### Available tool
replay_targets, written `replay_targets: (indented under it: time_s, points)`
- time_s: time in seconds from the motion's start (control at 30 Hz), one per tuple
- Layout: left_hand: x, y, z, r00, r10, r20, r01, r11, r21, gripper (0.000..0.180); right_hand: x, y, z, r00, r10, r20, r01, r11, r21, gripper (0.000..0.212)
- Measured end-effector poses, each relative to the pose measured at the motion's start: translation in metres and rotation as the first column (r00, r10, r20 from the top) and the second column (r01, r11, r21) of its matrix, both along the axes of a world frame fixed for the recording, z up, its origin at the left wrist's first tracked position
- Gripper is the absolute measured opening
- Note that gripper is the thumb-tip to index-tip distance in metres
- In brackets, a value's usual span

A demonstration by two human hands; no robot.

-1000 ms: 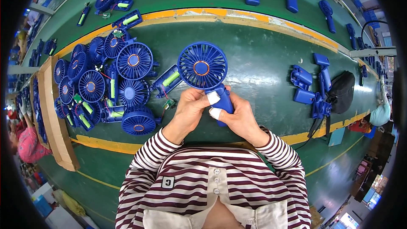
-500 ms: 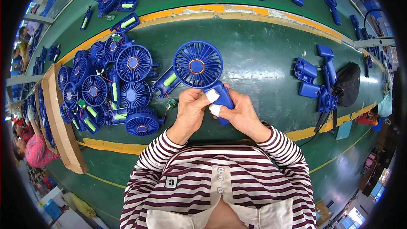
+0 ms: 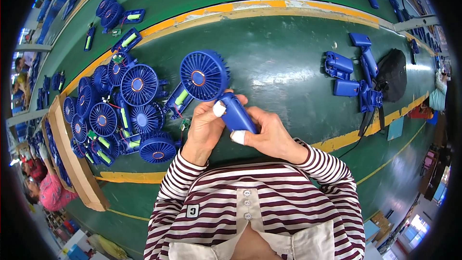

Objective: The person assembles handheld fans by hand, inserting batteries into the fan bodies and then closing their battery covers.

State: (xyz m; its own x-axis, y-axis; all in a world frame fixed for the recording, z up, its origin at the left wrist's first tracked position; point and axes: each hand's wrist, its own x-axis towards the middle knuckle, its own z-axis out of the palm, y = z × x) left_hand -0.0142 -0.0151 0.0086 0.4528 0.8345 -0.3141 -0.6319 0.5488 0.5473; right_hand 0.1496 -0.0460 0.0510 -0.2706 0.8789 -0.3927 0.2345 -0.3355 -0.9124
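Between my hands is a blue handheld fan (image 3: 204, 76), its round slatted head up and to the left, its handle slanting down to the right. My left hand (image 3: 204, 127) grips the top of the handle just below the head, with a white-wrapped thumb across it. Fingers of my right hand (image 3: 269, 135) close round the lower end of the handle; that thumb is wrapped in white too. Beside my left hand lies an opened fan handle with a light-green battery (image 3: 182, 97). The undersides of the held fan and some fingertips are hidden.
Blue fan heads (image 3: 139, 85) with wires, batteries and circuit boards are heaped at left, next to a cardboard box (image 3: 79, 163). Blue handle shells (image 3: 346, 87) and a black cap-like thing (image 3: 392, 74) lie at right. Beyond a yellow-edged ledge (image 3: 288, 5), more fans rest on a green belt.
The held fan has moved a little left and turned, so its handle slants more and its rim shows. My right hand has shifted toward the handle's lower end. My view has shifted slightly.
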Motion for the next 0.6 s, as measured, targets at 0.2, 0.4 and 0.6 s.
replay_targets:
  time_s: [0.2,0.4,0.6]
  points:
    - [0.002,0.002,0.000,0.999,-0.027,0.027,0.026,0.998,0.048,0.039,0.008,-0.006,0.005,0.998,0.063,0.000,-0.063,0.998,-0.025,0.040]
    - [0.004,0.001,0.008,0.973,0.010,-0.231,-0.017,0.999,-0.028,0.030,0.004,-0.009,-0.010,0.962,-0.064,0.265,-0.005,0.968,0.251,0.037]
    - [0.003,0.001,0.006,0.963,-0.037,-0.268,-0.012,0.983,-0.182,0.027,0.007,-0.001,-0.014,0.968,-0.083,-0.236,-0.015,0.923,-0.384,0.030]
